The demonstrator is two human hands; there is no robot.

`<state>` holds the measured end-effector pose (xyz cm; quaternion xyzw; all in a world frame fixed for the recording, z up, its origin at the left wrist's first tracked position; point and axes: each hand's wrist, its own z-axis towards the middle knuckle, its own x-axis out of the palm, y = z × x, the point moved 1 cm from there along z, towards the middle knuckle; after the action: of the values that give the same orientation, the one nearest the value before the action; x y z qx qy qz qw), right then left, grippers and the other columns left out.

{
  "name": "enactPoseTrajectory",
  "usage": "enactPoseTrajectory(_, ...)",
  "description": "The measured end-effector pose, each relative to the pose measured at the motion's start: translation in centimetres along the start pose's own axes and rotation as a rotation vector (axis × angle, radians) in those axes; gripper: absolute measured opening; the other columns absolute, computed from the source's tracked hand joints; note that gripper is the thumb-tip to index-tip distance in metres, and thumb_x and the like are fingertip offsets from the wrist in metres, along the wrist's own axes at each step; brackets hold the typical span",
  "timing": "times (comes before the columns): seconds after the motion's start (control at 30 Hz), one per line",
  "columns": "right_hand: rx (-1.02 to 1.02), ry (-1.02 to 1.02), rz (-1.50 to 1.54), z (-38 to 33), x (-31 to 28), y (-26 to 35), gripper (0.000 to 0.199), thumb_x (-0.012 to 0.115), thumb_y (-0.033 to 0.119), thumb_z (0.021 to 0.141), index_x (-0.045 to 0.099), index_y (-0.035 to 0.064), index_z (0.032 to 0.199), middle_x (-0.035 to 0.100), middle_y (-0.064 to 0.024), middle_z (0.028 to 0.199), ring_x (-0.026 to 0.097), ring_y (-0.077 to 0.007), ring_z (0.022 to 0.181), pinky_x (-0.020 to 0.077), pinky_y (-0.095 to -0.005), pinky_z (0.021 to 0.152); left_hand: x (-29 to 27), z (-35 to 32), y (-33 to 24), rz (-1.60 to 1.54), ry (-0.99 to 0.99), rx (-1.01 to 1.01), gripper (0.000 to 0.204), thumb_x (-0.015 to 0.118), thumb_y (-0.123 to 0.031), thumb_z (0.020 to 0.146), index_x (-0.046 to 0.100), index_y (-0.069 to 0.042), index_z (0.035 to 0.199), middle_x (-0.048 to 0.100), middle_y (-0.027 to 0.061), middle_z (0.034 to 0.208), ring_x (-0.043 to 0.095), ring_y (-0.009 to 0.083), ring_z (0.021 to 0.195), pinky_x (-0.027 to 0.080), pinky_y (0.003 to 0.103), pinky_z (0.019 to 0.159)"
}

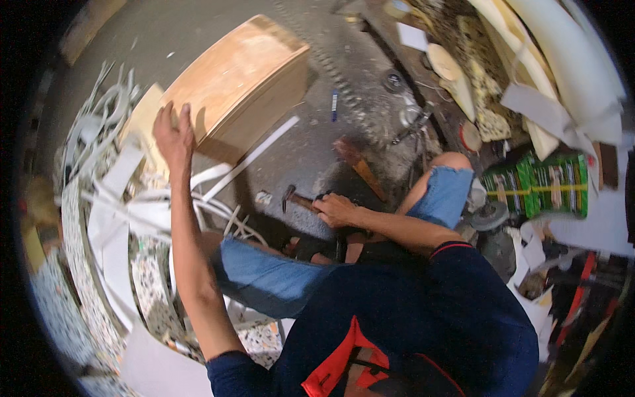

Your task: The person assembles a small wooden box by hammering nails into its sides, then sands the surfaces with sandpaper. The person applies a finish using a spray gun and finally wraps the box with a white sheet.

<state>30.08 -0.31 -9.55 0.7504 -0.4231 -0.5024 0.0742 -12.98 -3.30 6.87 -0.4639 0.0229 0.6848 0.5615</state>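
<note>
A hammer [301, 201] with a dark head and a wooden handle lies low over the floor. My right hand [336, 210] is closed round its handle, beside my bent legs. At the upper left stands a pale wooden box [241, 76] with a smooth top and a slightly curved side. Raised at its near left corner, my left hand [175, 135] has its thumb and fingers apart. Whether it touches the wood I cannot tell. Just beyond the hammer, a brush-like tool with a wooden handle [369, 178] rests on the floor.
White strips [251, 159] and tubing pile up at the left beside speckled foam pieces [83, 264]. A blue marker-like stick [334, 106] lies on the grey floor. Pliers [410, 126] lie to the right of it. Green packages [559, 185], a tape roll [489, 215] and foam scraps fill the right side.
</note>
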Motion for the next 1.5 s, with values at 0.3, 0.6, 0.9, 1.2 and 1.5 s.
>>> enactPoseTrajectory(0.3,0.54,-0.175,0.035,1.8,-8.1,-11.3,0.034,0.071,0.026,0.082,0.071,0.0032,0.107,0.068,-0.0222,0.119,0.069,-0.0422,0.106,0.0565,-0.0539,0.084,5.1,-0.5,-8.2,0.629,0.453,-0.069,0.073,0.031,-0.066,0.101,0.041,-0.016,0.153,0.033,0.0198,0.161,0.029,0.0471,0.147,0.025,0.062,0.116)
enactPoseTrajectory(0.6,0.732,-0.159,0.059,2.3,-5.8,-13.2,0.082,0.085,0.033,0.076,0.043,-0.003,0.137,0.06,-0.0285,0.129,0.063,-0.0439,0.114,0.0521,-0.0506,0.096,3.8,-0.3,-8.3,0.563,0.475,-0.111,0.083,0.042,-0.074,0.093,0.041,-0.018,0.154,0.032,0.0152,0.162,0.024,0.0436,0.15,0.017,0.069,0.117)
enactPoseTrajectory(0.9,0.18,-0.711,0.522,3.5,-15.1,-9.1,0.054,0.071,0.029,0.087,0.055,-0.0048,0.126,0.062,-0.0313,0.122,0.062,-0.0453,0.114,0.0479,-0.049,0.097,1.6,5.3,-1.6,0.325,0.485,0.085,0.067,0.054,-0.061,0.094,0.059,-0.013,0.14,0.052,0.015,0.15,0.042,0.0406,0.142,0.03,0.059,0.116)
enactPoseTrajectory(1.2,-0.152,-0.929,0.417,1.5,-21.3,-1.2,0.063,0.067,0.02,0.092,0.046,0.0022,0.148,0.061,-0.0272,0.128,0.061,-0.0404,0.116,0.0479,-0.0432,0.099,-3.0,0.5,2.2,0.342,0.568,0.368,0.076,0.056,-0.061,0.088,0.051,-0.013,0.147,0.041,0.0154,0.158,0.033,0.0406,0.147,0.024,0.062,0.117)
enactPoseTrajectory(1.5,-0.33,-0.652,-0.173,-0.1,-24.2,0.8,0.058,0.067,0.026,0.094,0.048,0.0203,0.149,0.06,-0.0177,0.098,0.065,-0.0352,0.08,0.0548,-0.0447,0.07,2.9,1.6,-2.8,0.512,0.52,-0.11,0.072,0.041,-0.061,0.099,0.035,-0.017,0.157,0.025,0.0153,0.166,0.022,0.0451,0.151,0.017,0.071,0.114)
